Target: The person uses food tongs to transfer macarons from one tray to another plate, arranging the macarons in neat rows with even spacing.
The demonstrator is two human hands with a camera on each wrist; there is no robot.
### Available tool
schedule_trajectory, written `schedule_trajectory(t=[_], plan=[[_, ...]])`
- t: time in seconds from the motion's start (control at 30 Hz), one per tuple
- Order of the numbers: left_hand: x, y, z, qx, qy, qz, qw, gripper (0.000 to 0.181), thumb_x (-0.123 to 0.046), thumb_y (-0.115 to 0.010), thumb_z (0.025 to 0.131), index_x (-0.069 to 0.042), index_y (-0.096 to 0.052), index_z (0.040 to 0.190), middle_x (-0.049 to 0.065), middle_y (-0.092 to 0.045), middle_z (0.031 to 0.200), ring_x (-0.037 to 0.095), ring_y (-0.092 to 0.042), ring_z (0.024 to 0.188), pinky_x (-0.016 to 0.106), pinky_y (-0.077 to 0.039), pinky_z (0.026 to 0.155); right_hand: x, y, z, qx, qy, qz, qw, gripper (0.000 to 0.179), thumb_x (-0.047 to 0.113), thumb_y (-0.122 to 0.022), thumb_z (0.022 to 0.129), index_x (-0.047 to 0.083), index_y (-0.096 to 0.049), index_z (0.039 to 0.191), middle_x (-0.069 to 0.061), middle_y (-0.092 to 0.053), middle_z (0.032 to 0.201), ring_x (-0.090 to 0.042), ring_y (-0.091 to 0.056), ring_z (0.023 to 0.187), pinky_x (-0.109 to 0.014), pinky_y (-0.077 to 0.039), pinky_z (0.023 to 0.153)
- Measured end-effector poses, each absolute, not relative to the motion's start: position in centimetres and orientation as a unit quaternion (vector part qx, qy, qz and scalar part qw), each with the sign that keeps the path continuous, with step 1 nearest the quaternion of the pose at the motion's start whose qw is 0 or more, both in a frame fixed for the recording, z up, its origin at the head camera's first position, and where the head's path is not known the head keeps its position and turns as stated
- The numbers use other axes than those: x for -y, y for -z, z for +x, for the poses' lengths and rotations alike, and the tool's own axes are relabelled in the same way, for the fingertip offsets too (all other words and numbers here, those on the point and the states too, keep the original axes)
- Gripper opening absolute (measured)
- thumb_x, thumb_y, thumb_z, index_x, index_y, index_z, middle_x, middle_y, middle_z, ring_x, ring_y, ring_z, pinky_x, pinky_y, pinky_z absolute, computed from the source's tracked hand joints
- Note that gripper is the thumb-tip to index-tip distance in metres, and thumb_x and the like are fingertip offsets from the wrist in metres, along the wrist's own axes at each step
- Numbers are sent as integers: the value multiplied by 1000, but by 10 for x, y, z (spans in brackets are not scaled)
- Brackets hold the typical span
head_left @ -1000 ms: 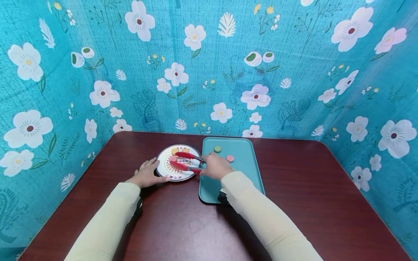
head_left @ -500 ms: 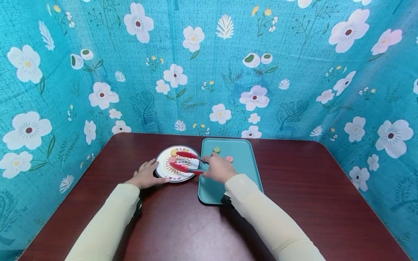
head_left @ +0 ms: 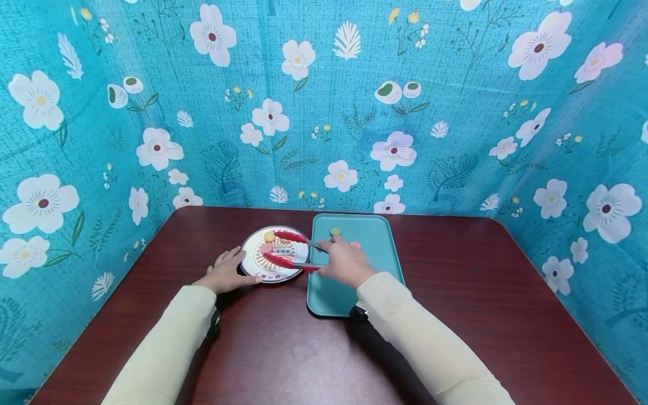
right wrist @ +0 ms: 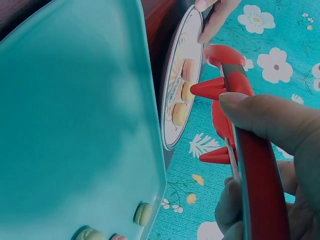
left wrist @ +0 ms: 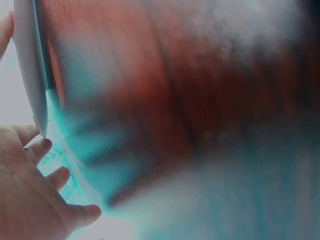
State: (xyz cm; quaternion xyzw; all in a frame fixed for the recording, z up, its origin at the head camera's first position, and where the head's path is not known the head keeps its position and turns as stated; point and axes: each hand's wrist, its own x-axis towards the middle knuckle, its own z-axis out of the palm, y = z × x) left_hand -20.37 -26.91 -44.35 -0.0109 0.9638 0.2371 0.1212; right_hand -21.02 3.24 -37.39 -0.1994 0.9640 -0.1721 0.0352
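My right hand (head_left: 346,261) grips red-and-metal tongs (head_left: 278,260) whose arms stand apart over a white patterned plate (head_left: 257,268). Nothing shows between the tong tips. Lying on the plate are a pink macaron (head_left: 266,247), a yellow macaron (head_left: 270,237) and, clearer in the right wrist view, a second yellow macaron (right wrist: 180,114). At the plate's left rim, my left hand (head_left: 226,271) rests with spread fingers, its thumb along the near edge. The left wrist view shows the plate's side close to the fingertips, with much blur beyond.
Right of the plate, a teal tray (head_left: 329,298) lies partly beneath my right hand. On it sit a green macaron (head_left: 335,231), a pink macaron (head_left: 355,244) and another green macaron (right wrist: 90,234). The dark wooden table (head_left: 283,349) meets a flowered blue cloth (head_left: 314,112) behind.
My right hand has shifted slightly to the right with the tongs, whose arms have spread a little wider. My left hand stays at the plate, and the macarons look unmoved.
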Motion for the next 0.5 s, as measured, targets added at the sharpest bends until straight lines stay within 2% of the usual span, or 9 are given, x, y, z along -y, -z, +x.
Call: schedule_trajectory(t=[0.1, 0.27, 0.5], plan=[[269, 444, -204, -964, -236, -12, 120, 110, -64, -70, 74, 0, -24, 151, 24, -16, 156, 47, -8, 140, 75, -11, 105, -36, 373, -208, -965, 168, -200, 25, 71, 34, -83, 74, 17, -56, 138, -13, -47, 142, -28, -56, 99, -34, -51, 68], [268, 444, -204, -965, -234, -11, 119, 109, -63, -70, 74, 0, -24, 151, 25, -16, 156, 47, -8, 140, 75, -11, 104, -44, 372, -206, -965, 162, -206, 13, 73, 32, -83, 74, 14, -55, 138, -15, -51, 137, -27, -61, 99, -38, -55, 74], [268, 444, -204, -964, -235, -14, 122, 112, -65, -70, 73, -2, -23, 152, 24, -15, 157, 47, -7, 140, 74, -12, 105, -54, 371, -203, -966, 161, -201, 11, 74, 32, -85, 72, 13, -55, 138, -10, -57, 120, -19, -60, 84, -36, -54, 68]])
